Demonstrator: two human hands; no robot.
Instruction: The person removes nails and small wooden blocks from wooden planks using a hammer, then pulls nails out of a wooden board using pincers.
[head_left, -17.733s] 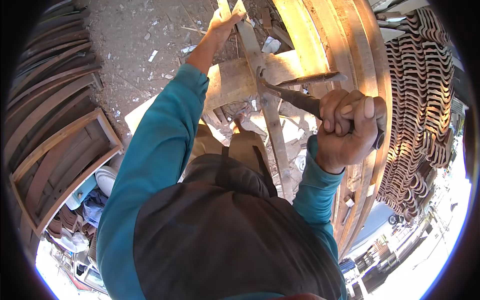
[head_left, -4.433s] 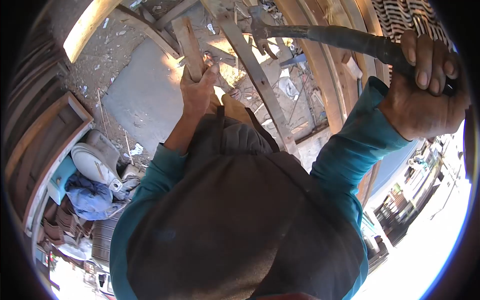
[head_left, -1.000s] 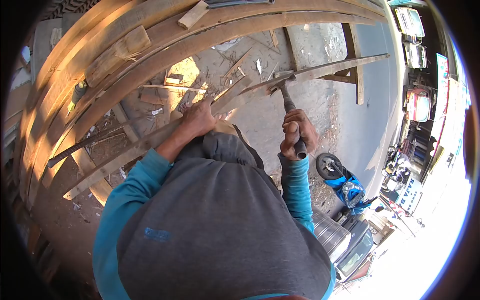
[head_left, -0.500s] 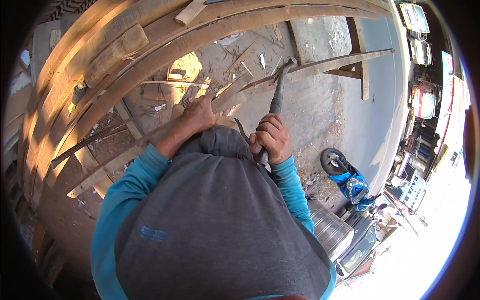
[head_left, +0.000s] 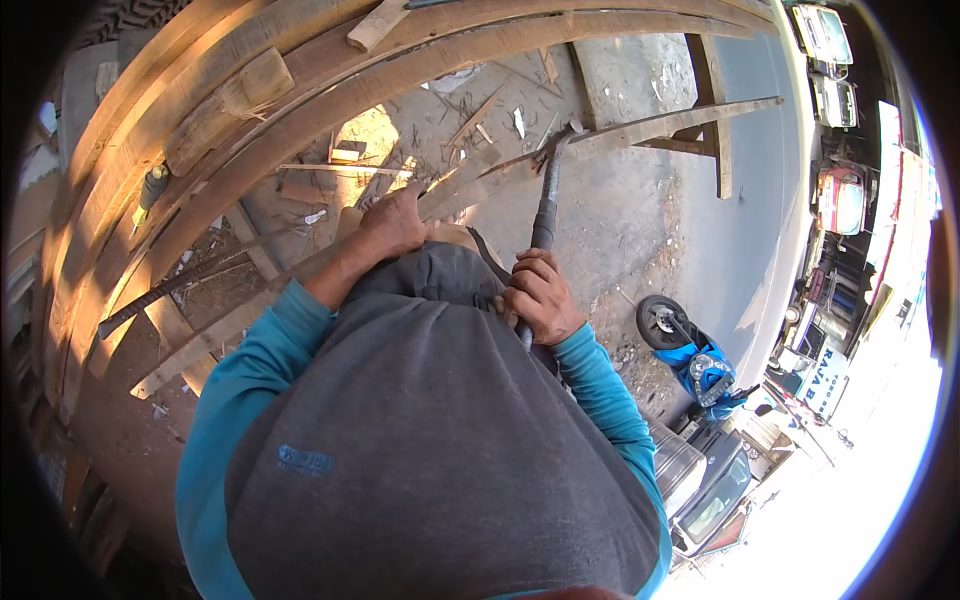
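My right hand point(head_left: 541, 298) is wrapped round the dark grip of a hammer point(head_left: 549, 208), close to my waist. The hammer's head lies against a long wooden beam point(head_left: 650, 130) that runs diagonally in front of me. My left hand point(head_left: 395, 222) is closed on a short wooden piece point(head_left: 463, 182), which lies along the beam beside the hammer head. The fingertips of my left hand are partly hidden.
Curved wooden beams point(head_left: 430, 75) arch across the top and left, with a wood block point(head_left: 265, 80) on them. A dark ridged bar point(head_left: 150, 300) lies at the left. Wood scraps litter the ground. A blue motorcycle point(head_left: 700, 370) and parked vehicles stand at the right.
My right hand has moved down and left towards my waist with the hammer, whose handle now stands steeper. My left hand has hardly moved.
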